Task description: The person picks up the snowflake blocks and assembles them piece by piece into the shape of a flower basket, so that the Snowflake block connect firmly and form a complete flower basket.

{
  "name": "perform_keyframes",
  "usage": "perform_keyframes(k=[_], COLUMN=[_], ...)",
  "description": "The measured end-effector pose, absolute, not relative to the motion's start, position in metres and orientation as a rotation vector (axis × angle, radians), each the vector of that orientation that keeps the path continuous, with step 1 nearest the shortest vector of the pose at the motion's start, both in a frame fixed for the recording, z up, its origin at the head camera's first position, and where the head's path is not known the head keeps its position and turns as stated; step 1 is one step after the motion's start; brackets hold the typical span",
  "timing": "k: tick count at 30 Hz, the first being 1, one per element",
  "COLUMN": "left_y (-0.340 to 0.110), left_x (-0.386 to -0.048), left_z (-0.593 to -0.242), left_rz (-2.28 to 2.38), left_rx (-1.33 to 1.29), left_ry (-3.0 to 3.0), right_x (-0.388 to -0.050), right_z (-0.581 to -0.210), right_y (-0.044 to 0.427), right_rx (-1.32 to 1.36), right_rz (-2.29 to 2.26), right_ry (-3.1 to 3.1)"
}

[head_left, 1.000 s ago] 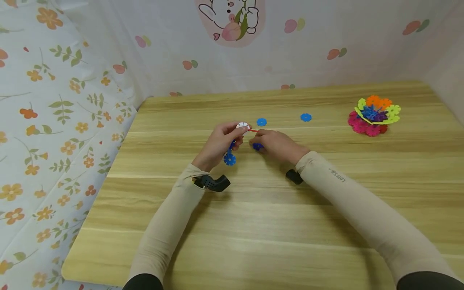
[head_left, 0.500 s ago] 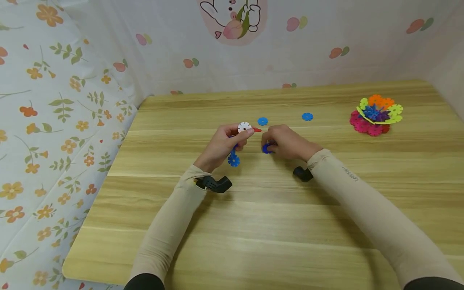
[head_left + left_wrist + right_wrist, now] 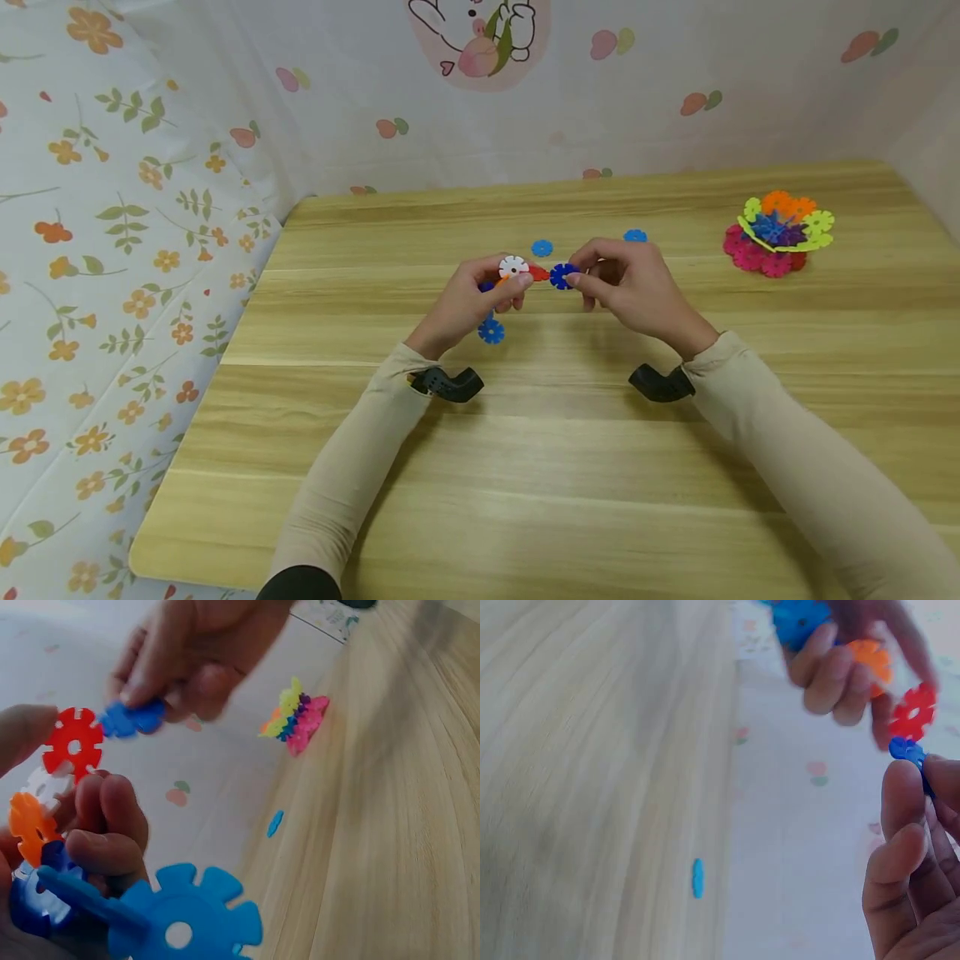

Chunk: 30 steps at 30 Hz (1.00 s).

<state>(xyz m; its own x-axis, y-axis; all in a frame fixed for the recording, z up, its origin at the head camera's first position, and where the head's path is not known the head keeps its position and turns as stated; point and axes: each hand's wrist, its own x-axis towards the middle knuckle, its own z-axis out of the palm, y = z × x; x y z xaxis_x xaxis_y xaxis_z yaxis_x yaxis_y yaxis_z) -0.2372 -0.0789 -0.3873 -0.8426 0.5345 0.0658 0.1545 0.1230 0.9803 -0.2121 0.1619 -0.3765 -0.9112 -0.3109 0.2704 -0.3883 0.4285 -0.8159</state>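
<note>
My left hand (image 3: 480, 302) holds a chain of joined notched plastic discs. In the left wrist view the chain shows a red disc (image 3: 73, 742), a white disc (image 3: 46, 786), an orange disc (image 3: 31, 827), a dark blue disc (image 3: 45, 911) and light blue discs (image 3: 187, 915). Thumb and fingers of my right hand (image 3: 637, 287) pinch a dark blue disc (image 3: 562, 277). That disc's edge meets the red disc's edge; whether their slots interlock I cannot tell. Part of the chain is hidden behind the left fingers.
Two loose light blue discs lie on the wooden table (image 3: 525, 467): one disc (image 3: 542, 248) beyond the hands, another disc (image 3: 635, 236) behind the right hand. A flower-shaped assembly (image 3: 778, 233) of colourful discs stands at the far right. A patterned curtain (image 3: 330, 100) hangs behind the table.
My right hand has picked the dark blue disc up from the table and brought it to the red disc. The left hand has shifted slightly right, still holding the chain.
</note>
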Motion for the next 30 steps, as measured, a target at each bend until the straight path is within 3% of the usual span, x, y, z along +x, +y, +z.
perform_keyframes(k=[12,30], left_y=[-0.075,-0.070], left_x=[-0.234,-0.228], left_z=[-0.384,-0.386], left_rz=[1.689,1.596], left_rx=[0.825,0.945], left_ry=[2.211,2.247], right_x=[-0.199,-0.196], right_z=[-0.376,-0.373], right_y=[0.161,0.160], right_rx=[0.637,0.866], right_rz=[1.570,1.324], right_ry=[-2.479,-2.388])
